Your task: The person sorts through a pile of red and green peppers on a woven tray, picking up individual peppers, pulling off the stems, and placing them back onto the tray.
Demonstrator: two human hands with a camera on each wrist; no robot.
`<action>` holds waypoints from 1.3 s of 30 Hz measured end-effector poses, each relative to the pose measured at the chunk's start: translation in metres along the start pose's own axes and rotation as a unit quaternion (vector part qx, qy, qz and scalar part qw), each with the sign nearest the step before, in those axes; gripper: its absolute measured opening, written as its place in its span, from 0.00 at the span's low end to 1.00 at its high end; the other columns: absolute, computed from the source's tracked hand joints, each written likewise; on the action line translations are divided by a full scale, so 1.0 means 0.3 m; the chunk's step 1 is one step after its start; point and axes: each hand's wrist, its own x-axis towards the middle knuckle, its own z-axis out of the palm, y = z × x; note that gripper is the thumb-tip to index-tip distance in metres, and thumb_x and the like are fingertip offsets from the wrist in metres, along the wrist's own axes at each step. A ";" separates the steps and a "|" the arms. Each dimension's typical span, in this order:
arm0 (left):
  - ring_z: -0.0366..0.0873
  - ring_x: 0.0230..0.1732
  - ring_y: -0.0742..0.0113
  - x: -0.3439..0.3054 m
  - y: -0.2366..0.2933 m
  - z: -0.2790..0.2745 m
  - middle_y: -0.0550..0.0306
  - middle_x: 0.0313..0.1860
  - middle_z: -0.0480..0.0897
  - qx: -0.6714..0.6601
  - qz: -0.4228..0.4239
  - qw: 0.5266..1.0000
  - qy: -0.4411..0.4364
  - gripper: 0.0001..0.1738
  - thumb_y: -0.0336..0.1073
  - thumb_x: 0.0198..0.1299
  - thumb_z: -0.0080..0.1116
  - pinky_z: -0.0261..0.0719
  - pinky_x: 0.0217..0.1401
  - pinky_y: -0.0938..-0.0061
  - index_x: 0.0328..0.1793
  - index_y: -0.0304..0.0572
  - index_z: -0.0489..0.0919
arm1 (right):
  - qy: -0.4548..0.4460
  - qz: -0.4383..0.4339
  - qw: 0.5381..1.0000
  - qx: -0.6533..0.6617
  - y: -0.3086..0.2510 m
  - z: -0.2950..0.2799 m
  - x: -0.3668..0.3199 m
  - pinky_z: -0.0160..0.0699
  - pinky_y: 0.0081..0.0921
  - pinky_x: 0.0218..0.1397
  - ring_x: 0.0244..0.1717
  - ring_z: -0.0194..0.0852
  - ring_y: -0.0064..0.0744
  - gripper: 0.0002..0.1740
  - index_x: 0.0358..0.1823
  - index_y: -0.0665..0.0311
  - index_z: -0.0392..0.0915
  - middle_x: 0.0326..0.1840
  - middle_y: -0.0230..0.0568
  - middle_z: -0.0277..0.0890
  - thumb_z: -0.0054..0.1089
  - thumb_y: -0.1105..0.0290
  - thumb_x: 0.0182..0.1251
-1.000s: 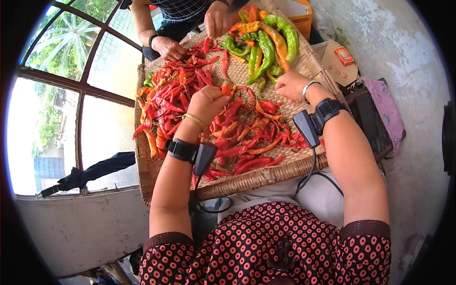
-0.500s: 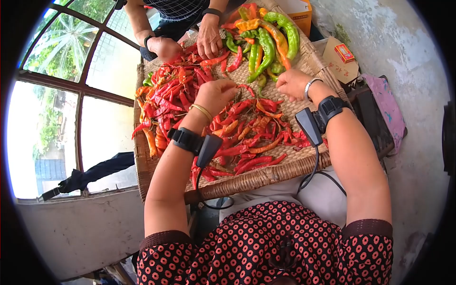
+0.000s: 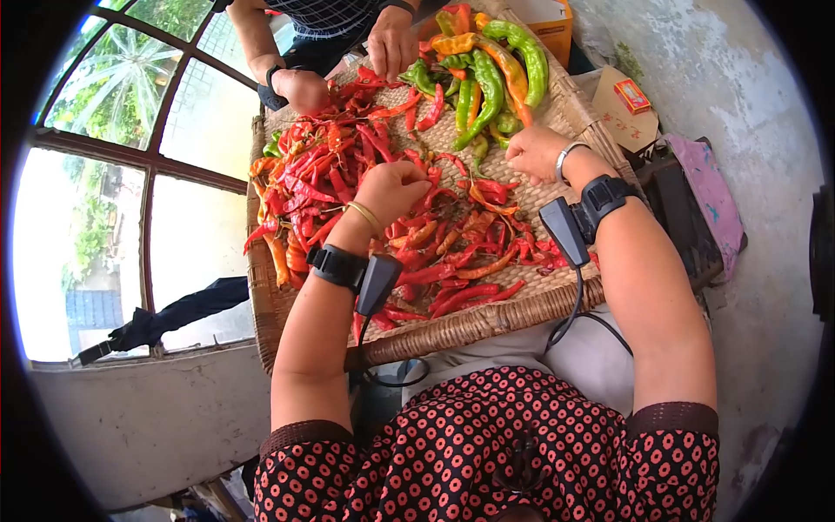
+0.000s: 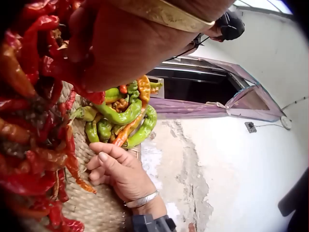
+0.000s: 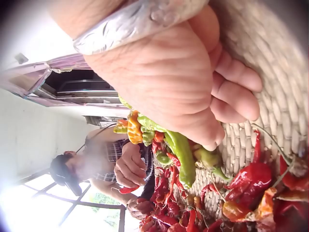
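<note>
My left hand (image 3: pixel 389 193) is over the heap of red chili peppers (image 3: pixel 304 178), thumb and fingers curled together. In the left wrist view they pinch a red chili pepper (image 4: pixel 63 69), partly hidden by the hand. My right hand (image 3: pixel 537 155) hovers by the right side of the woven tray (image 3: pixel 557 291), near the green peppers. Its fingers are loosely bent, with nothing between them in the right wrist view. More red and orange chilies (image 3: pixel 452 261) lie spread closer to my body.
Long green and orange peppers (image 3: pixel 491 96) are piled at the tray's far right. Across the tray, another person's hands (image 3: pixel 393 43) work at the red heap. A window is at left; a small red box (image 3: pixel 631 97) and pink cloth (image 3: pixel 703 196) are at right.
My left hand first held an orange-red pepper, then appeared without it, and now has dipped back down to the red chilies. The other person's hands shifted over the heap. My right hand barely moved.
</note>
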 end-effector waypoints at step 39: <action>0.72 0.42 0.52 -0.187 -0.048 -0.124 0.51 0.41 0.74 0.320 0.125 0.939 0.033 0.22 0.27 0.43 0.50 0.73 0.44 0.65 0.49 0.46 0.73 | -0.019 0.001 1.000 -0.023 -0.004 -0.003 -0.001 0.71 0.22 0.18 0.19 0.73 0.25 0.13 0.41 0.67 0.72 0.24 0.39 0.73 0.49 0.70 0.55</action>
